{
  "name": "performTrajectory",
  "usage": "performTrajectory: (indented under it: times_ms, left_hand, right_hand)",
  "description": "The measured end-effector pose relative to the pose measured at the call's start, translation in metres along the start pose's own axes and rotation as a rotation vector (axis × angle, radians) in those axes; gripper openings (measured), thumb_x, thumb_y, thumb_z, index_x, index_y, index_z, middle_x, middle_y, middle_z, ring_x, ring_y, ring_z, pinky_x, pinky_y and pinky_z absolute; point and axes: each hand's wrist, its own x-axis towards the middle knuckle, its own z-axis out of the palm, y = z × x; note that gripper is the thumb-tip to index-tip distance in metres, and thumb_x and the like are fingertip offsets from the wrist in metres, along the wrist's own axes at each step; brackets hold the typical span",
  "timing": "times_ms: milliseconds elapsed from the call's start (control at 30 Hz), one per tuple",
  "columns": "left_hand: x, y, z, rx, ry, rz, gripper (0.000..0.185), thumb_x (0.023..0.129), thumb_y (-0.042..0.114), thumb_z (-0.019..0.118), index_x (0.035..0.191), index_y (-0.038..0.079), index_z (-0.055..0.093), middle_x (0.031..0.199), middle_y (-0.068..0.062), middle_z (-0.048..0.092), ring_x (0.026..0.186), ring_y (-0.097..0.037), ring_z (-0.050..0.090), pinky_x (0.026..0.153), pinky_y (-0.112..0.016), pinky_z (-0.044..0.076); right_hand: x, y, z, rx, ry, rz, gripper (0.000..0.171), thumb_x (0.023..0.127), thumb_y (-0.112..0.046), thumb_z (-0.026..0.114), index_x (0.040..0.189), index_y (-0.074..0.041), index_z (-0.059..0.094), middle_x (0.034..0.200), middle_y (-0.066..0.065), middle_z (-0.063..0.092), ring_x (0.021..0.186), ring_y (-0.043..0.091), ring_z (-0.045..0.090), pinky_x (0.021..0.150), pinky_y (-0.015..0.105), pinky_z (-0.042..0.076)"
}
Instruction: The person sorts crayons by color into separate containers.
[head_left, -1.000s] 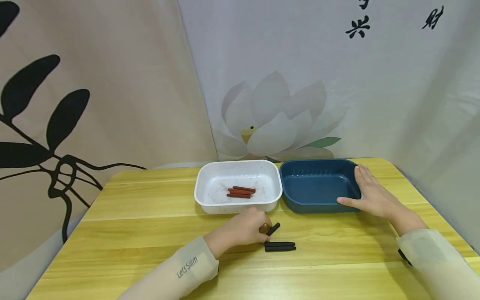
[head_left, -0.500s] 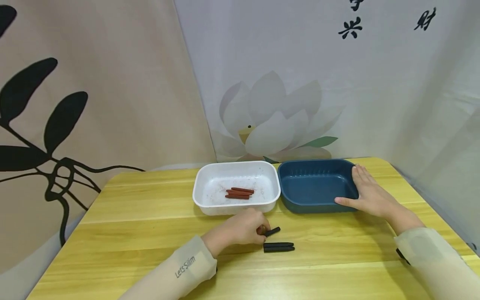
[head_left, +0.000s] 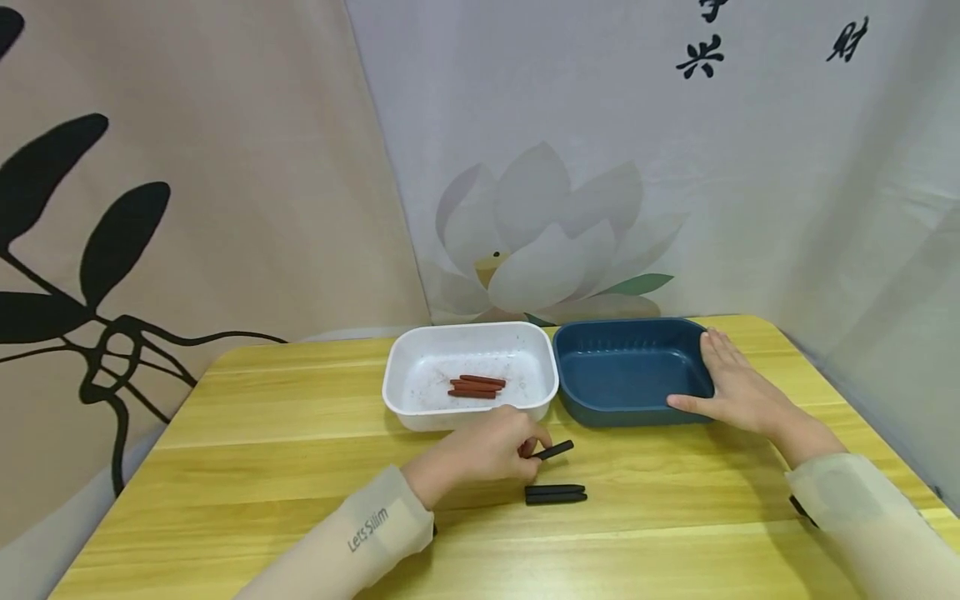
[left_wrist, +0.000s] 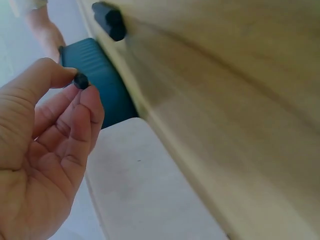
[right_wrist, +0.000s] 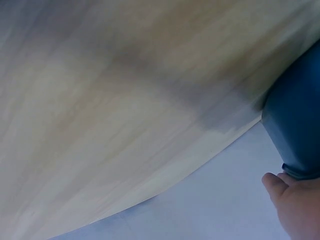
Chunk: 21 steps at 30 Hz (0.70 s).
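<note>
My left hand (head_left: 483, 448) pinches a black crayon (head_left: 557, 450) between thumb and fingertips, just above the table in front of the white box. In the left wrist view, the end of this crayon (left_wrist: 81, 81) points at the camera. Two more black crayons (head_left: 555, 495) lie side by side on the table, nearer me. My right hand (head_left: 738, 392) rests on the right end of the dark blue box (head_left: 630, 418), fingers straight and thumb along the front rim. Several reddish-brown crayons (head_left: 477, 387) lie in the white box (head_left: 465, 421).
Both boxes stand side by side at the back of the wooden table (head_left: 262, 467), touching or nearly so. Crumbs speckle the white box's floor. Behind the table hangs a printed curtain (head_left: 300, 167).
My left hand has lifted the black crayon slightly up and to the right, and the crayon's angle has changed. My right hand stays on the blue box.
</note>
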Motion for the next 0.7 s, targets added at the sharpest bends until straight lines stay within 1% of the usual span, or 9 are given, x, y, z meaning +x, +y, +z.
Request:
performTrajectory:
  times_ms: [133, 233, 367, 433, 533, 633, 700]
  left_hand:
    - [0.007, 0.003, -0.007, -0.009, 0.022, 0.022, 0.02, 0.084, 0.01, 0.07, 0.102, 0.009, 0.076, 0.063, 0.008, 0.054, 0.061, -0.002, 0.046, 0.063, -0.012, 0.039]
    - [0.013, 0.004, -0.01, -0.003, 0.028, 0.028, 0.021, 0.084, 0.009, 0.068, 0.102, 0.01, 0.077, 0.063, 0.009, 0.053, 0.061, -0.002, 0.046, 0.059, -0.012, 0.036]
    - [0.02, 0.005, -0.015, 0.006, 0.035, 0.038, 0.023, 0.085, 0.008, 0.067, 0.105, 0.012, 0.077, 0.064, 0.01, 0.052, 0.058, -0.001, 0.043, 0.057, -0.012, 0.033]
    - [0.023, 0.005, -0.017, 0.013, 0.046, 0.043, 0.022, 0.086, 0.008, 0.067, 0.105, 0.012, 0.076, 0.065, 0.009, 0.053, 0.059, -0.002, 0.043, 0.059, -0.013, 0.035]
    - [0.027, 0.007, -0.02, 0.027, 0.056, 0.054, 0.021, 0.087, 0.009, 0.067, 0.106, 0.012, 0.076, 0.067, 0.008, 0.054, 0.062, -0.003, 0.045, 0.065, -0.014, 0.039]
    - [0.031, 0.009, -0.024, 0.03, 0.051, 0.058, 0.019, 0.089, 0.011, 0.067, 0.107, 0.012, 0.075, 0.07, 0.007, 0.056, 0.067, -0.005, 0.048, 0.071, -0.014, 0.043]
    - [0.036, 0.01, -0.027, 0.024, 0.042, 0.049, 0.021, 0.09, 0.011, 0.066, 0.109, 0.011, 0.075, 0.073, 0.007, 0.058, 0.068, -0.005, 0.049, 0.072, -0.014, 0.044]
  right_hand:
    - [0.001, 0.0, -0.001, 0.0, -0.004, 0.0, 0.123, 0.086, -0.064, 0.064, 0.154, 0.007, -0.009, 0.163, 0.026, -0.018, 0.151, 0.047, -0.012, 0.118, 0.067, 0.005]
    - [0.0, 0.0, -0.002, 0.0, -0.006, 0.0, 0.123, 0.086, -0.064, 0.064, 0.154, 0.007, -0.009, 0.163, 0.025, -0.018, 0.151, 0.046, -0.012, 0.118, 0.068, 0.005]
    - [0.001, 0.0, -0.003, 0.0, -0.011, 0.003, 0.122, 0.086, -0.064, 0.064, 0.154, 0.007, -0.01, 0.163, 0.025, -0.018, 0.151, 0.046, -0.012, 0.118, 0.068, 0.005]
    - [0.001, 0.0, -0.003, 0.0, -0.01, 0.003, 0.122, 0.086, -0.064, 0.064, 0.154, 0.006, -0.01, 0.163, 0.025, -0.018, 0.151, 0.046, -0.012, 0.119, 0.067, 0.005]
    - [0.002, -0.001, -0.004, -0.003, -0.009, 0.003, 0.123, 0.086, -0.064, 0.064, 0.154, 0.007, -0.01, 0.163, 0.026, -0.017, 0.151, 0.046, -0.012, 0.119, 0.067, 0.005]
    - [0.001, 0.0, -0.003, -0.002, -0.009, 0.006, 0.123, 0.086, -0.064, 0.064, 0.154, 0.007, -0.01, 0.163, 0.026, -0.017, 0.151, 0.047, -0.012, 0.119, 0.067, 0.004]
    - [0.001, 0.0, -0.003, 0.002, -0.01, 0.008, 0.123, 0.086, -0.064, 0.064, 0.154, 0.007, -0.01, 0.163, 0.026, -0.018, 0.151, 0.047, -0.012, 0.119, 0.067, 0.004]
